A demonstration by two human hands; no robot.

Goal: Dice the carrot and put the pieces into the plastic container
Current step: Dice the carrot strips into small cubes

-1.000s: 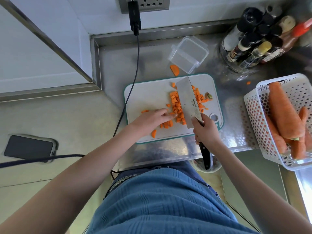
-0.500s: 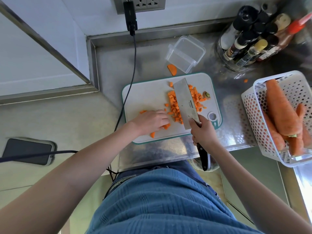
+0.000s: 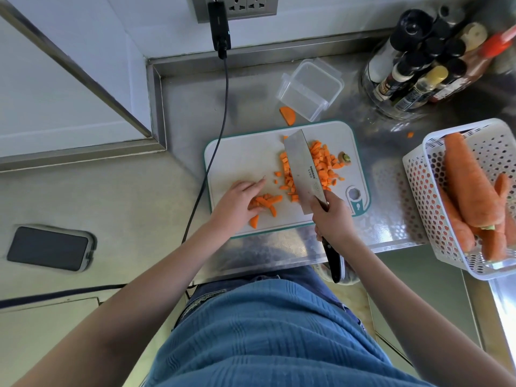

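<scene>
Orange carrot dice (image 3: 321,166) lie heaped on the white cutting board (image 3: 245,160), mostly toward its 2 o'clock part, on both sides of the cleaver (image 3: 304,171); the right hand (image 3: 332,219) is wrapped round the cleaver's handle where it meets the blade, the dark handle end sticking out below the wrist toward 6 o'clock, the blade lying across the heap and pointing toward 12 o'clock; the left hand (image 3: 237,205) rests at the board's 8 o'clock part, fingers curled over a few uncut carrot strips (image 3: 265,202) and pinning them to the board, index finger stretched toward the dice; the plastic container (image 3: 310,88) sits off the board at 12 o'clock on the steel counter (image 3: 195,113), with nothing visible in it; one carrot slice (image 3: 289,115) lies on the counter just beside the container; a white basket (image 3: 418,177) of whole carrots (image 3: 469,177) stands at 3 o'clock; a phone (image 3: 49,248) lies at 9 o'clock
</scene>
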